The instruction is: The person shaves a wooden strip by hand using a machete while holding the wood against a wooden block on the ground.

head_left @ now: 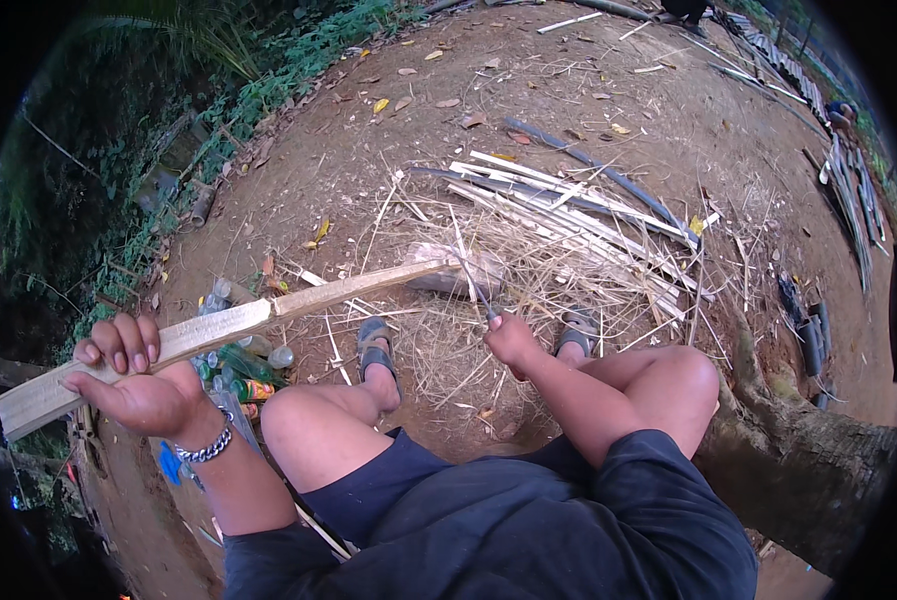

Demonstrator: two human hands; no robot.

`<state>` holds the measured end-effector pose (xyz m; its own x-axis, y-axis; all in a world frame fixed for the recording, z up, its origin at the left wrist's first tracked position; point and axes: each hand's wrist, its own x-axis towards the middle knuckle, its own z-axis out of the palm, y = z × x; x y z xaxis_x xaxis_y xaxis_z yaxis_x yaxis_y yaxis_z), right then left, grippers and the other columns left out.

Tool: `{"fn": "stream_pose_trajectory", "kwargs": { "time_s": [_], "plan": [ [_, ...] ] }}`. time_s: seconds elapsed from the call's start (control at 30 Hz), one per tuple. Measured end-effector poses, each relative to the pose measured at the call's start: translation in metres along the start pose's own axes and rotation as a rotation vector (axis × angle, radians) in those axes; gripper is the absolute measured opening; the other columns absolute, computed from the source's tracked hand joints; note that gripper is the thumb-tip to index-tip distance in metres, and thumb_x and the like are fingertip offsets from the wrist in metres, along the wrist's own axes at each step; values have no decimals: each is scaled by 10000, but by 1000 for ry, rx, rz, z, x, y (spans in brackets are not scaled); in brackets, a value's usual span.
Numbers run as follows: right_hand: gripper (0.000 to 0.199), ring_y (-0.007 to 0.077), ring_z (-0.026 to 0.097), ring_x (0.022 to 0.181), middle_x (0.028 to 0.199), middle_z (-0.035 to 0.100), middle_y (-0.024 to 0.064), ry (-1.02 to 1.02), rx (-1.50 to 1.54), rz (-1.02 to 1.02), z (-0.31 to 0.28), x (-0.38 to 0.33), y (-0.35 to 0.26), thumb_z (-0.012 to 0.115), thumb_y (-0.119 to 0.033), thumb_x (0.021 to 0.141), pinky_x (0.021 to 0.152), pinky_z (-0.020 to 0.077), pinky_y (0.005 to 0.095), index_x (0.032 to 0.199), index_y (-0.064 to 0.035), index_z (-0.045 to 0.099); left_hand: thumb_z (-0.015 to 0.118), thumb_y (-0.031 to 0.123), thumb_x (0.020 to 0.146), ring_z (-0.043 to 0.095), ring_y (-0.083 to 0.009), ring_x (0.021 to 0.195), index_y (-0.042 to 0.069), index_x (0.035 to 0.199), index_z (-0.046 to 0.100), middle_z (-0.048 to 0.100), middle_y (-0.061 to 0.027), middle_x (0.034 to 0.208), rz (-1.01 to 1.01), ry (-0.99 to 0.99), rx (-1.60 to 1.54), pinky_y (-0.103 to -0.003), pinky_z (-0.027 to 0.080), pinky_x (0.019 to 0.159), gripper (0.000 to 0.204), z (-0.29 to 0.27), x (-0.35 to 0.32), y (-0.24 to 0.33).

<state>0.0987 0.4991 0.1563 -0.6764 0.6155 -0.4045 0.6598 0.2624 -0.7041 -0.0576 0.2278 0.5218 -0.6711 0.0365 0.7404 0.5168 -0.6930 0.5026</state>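
My left hand (143, 385), a chain bracelet at its wrist, is closed around the wide end of a long pale wooden slat (223, 327). The slat narrows past a notched step, and its far tip lies on a short log block (433, 255) on the ground between my feet. In my right hand (514, 342) is the handle of a knife (477, 290). Its thin dark blade points away from me, beside the slat's tip and over the block; whether it touches the wood I cannot tell.
Shavings (448, 345) litter the dirt around my sandalled feet. Beyond the block lies a pile of pale split strips (578, 222) with a dark pole (598, 165). Bottles (238, 365) lie by my left knee, a thick trunk (808, 470) by my right. Another person (841, 113) is far right.
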Motion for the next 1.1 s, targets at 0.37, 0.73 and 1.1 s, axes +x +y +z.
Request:
{"fn": "stream_pose_trajectory", "kwargs": {
  "time_s": [0.37,0.73,1.1],
  "plan": [
    [294,422,623,806,813,634,234,-96,116,-422,5,-81,-130,595,-166,796,717,493,489,1043,-16,544,491,471,960,256,-63,488,147,787,373,280,37,627,69,48,77,-216,223,469,386,22,-52,27],
    [205,432,624,770,793,630,247,-109,5,-375,-6,-84,-123,530,-160,871,719,488,515,1023,-23,530,464,488,966,248,-59,492,143,796,378,282,35,635,103,181,173,-211,210,473,395,32,-54,26],
    [191,356,652,861,957,664,184,-205,-66,-174,2,-45,-97,539,-164,900,751,513,484,1004,-5,556,515,432,956,286,-62,509,135,783,418,320,34,649,68,113,128,-216,243,485,358,17,-44,20]
  ]
}}
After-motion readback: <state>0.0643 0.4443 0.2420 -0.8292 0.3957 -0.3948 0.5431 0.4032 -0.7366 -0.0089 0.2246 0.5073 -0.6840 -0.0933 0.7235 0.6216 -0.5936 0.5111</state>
